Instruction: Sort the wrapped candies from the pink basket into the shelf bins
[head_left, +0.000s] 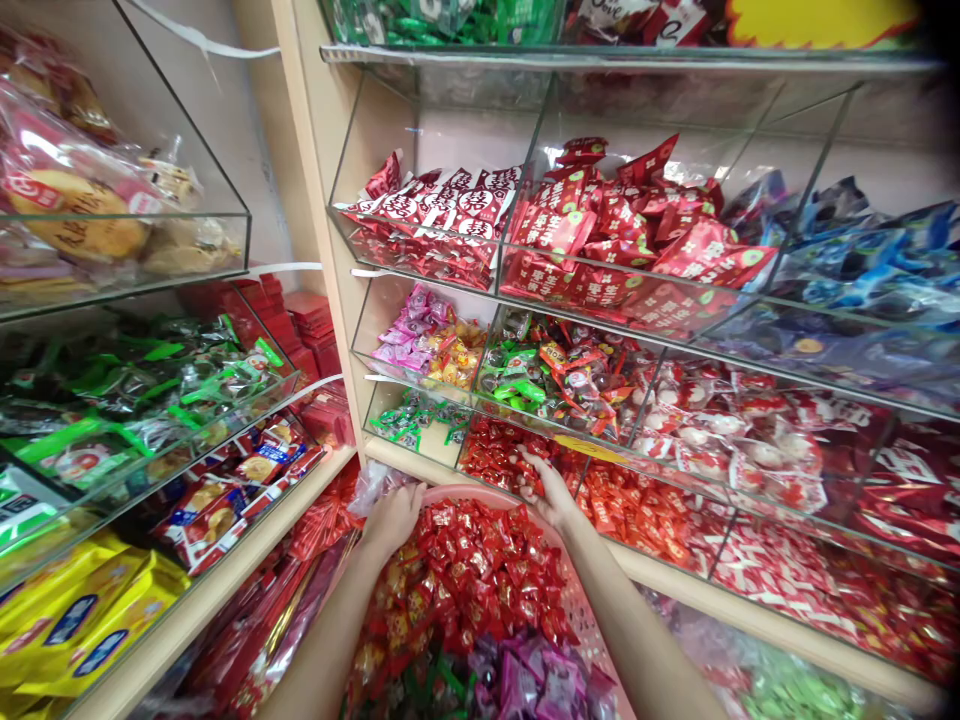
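Two hands, one basket. The left hand (397, 515) rests at the far-left part of the rim of the pink basket (591, 612), beside one clear bag (375, 485); its fingers bend downward, and whether they clamp the rim I cannot tell. The right hand (541, 488) reaches past the far-right rim to the low bin of red sweets (487, 452), fingers curled and a little apart at the sweets — whether one is pinched I cannot tell.

The basket lies below and between the two forearms, close to the shelves. Four colours of sweets show in it, each too many to count: red ones (487, 570) over the far part, gold ones (386, 625) at the left, purple ones (536, 675) and green ones (435, 690) nearest the body.

To the right of the red bin is one bin of orange-red sweets (637, 515); to its left, a small group of green-and-white sweets (409, 425). One small yellow label (589, 447) sits just above, and one large yellow tag (817, 22) at the top.

Higher up, three kinds fill a row: white-and-red packets (450, 205), red packets (555, 220) and blue packets (877, 260). On the left rack, at least two yellow packs (97, 615) lie lowest — below the green packets (150, 385).
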